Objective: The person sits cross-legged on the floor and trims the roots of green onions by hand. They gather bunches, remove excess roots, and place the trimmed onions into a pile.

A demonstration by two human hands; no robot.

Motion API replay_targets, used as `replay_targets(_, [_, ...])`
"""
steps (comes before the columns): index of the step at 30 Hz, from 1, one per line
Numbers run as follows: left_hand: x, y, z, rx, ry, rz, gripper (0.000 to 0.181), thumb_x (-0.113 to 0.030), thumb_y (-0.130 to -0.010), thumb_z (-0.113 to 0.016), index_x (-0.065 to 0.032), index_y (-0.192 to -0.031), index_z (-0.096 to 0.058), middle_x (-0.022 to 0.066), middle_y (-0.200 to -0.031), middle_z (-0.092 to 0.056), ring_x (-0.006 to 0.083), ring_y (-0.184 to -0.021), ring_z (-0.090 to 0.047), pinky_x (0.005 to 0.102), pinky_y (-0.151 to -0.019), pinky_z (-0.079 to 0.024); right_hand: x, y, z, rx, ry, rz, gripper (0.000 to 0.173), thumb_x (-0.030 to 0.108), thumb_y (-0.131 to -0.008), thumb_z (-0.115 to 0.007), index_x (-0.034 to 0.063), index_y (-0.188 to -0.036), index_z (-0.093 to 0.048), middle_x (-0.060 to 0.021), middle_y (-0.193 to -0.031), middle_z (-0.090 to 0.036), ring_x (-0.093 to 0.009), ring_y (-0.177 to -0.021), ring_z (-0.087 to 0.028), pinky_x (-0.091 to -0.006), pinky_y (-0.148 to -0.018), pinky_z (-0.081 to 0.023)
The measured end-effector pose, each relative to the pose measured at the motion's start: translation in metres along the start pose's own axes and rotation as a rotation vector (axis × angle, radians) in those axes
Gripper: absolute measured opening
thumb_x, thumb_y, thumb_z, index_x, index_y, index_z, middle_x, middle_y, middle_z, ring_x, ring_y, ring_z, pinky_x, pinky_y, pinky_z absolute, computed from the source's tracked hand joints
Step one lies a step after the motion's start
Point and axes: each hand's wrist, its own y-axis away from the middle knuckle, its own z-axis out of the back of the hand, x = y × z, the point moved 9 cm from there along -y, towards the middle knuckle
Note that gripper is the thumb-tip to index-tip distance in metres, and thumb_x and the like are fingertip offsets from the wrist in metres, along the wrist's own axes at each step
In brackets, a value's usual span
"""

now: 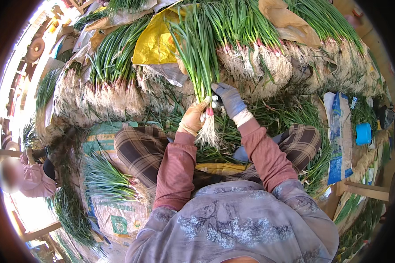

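A bunch of green onions [200, 62] stands nearly upright before me, leaves up and pale stringy roots [209, 133] hanging down. My left hand [192, 116], in a tan glove, grips it around the white stems just above the reddish bulb ends. White caps, seemingly on that hand's fingertips, show at the bunch's right side. My right hand [231, 100], in a grey-blue glove, is curled against the right of the stems, its fingertips at the stalks. Something dark shows by its palm, too hidden to name.
Heaped green onions [247, 29] lie beyond my hands, roots towards me, with a yellow woven sack [156, 41] among them. Loose leaves [283, 113] cover the ground. A smaller bunch [113, 179] lies on a printed sack [115, 210] at left. A person [38, 180] is far left; a blue container [363, 134] stands right.
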Motion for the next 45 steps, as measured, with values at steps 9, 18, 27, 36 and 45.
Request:
replay_targets(9, [-0.018,-0.005,0.013,-0.164,-0.227,-0.301,0.008,-0.010,-0.087,-0.056,-0.0023,-0.085,-0.059,0.0021,-0.063,-0.057,0.0091,-0.048,-0.045,0.0210,-0.048,-0.036,0.058,0.059,0.102,-0.728,0.658,0.359,0.023,0.026,-0.083,-0.059,0.0042,-0.082,-0.063,-0.0060,-0.075,-0.061,-0.016,-0.066,-0.054,-0.0313,-0.063,-0.045])
replay_targets(18, [-0.010,-0.011,0.020,-0.213,-0.383,-0.307,0.006,-0.006,-0.084,-0.059,-0.0041,-0.089,-0.056,0.0003,-0.061,-0.054,0.0085,-0.047,-0.046,0.0224,-0.045,-0.039,0.038,0.013,0.012,-0.216,0.739,0.264,0.045,0.050,-0.079,-0.054,0.0081,-0.089,-0.065,-0.0160,-0.081,-0.063,-0.032,-0.075,-0.060,-0.0388,-0.071,-0.046])
replay_targets(27, [-0.007,-0.013,0.018,-0.143,-0.067,-0.235,0.015,-0.019,-0.089,-0.054,-0.0068,-0.080,-0.052,0.0002,-0.053,-0.044,0.0105,-0.046,-0.042,0.0243,-0.046,-0.037,0.035,-0.021,-0.018,-0.089,0.791,0.152,0.031,0.038,-0.076,-0.064,0.0082,-0.084,-0.066,-0.0132,-0.078,-0.064,-0.027,-0.069,-0.060,-0.0320,-0.066,-0.046])
replay_targets(36, [-0.023,-0.004,0.033,-0.239,-0.153,-0.329,0.020,-0.022,-0.089,-0.055,-0.0047,-0.079,-0.055,0.0001,-0.052,-0.044,0.0112,-0.047,-0.043,0.0242,-0.049,-0.037,0.029,0.012,0.077,-0.621,-0.015,0.376,0.006,0.010,-0.083,-0.053,0.0071,-0.086,-0.057,-0.0008,-0.068,-0.052,-0.008,-0.054,-0.047,-0.0203,-0.046,-0.039])
replay_targets(45, [0.006,-0.013,0.038,-0.368,-0.082,-0.050,0.013,-0.015,-0.082,-0.063,-0.0061,-0.091,-0.060,-0.0017,-0.059,-0.052,0.0076,-0.042,-0.043,0.0220,-0.036,-0.034,-0.031,-0.095,0.061,-0.262,0.525,-0.205,0.027,0.023,-0.079,-0.063,0.0015,-0.096,-0.060,-0.0106,-0.086,-0.062,-0.020,-0.075,-0.056,-0.0323,-0.073,-0.044])
